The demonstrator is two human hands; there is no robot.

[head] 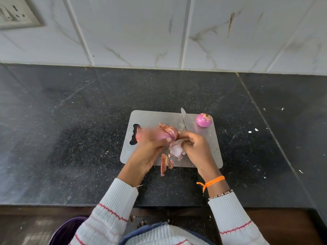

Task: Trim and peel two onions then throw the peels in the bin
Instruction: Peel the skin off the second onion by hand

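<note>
My left hand (150, 149) grips a red onion (166, 133) over the steel cutting board (152, 117); its dry skin is partly lifted. My right hand (194, 147) pinches a strip of peel at the onion's right end. Loose peels (177, 150) hang and lie below the onion, and longer strips (164, 164) reach over the board's front edge. A second red onion (203, 120), smooth and pink, sits alone at the board's far right corner. A knife (184, 118) lies on the board, blade pointing away, its handle hidden behind my right hand.
The board rests on a black speckled counter (70, 129) backed by a white tiled wall (159, 32). A dark purple bin (70, 228) stands on the floor at the lower left, below the counter's front edge. A wall socket (16, 13) is at top left.
</note>
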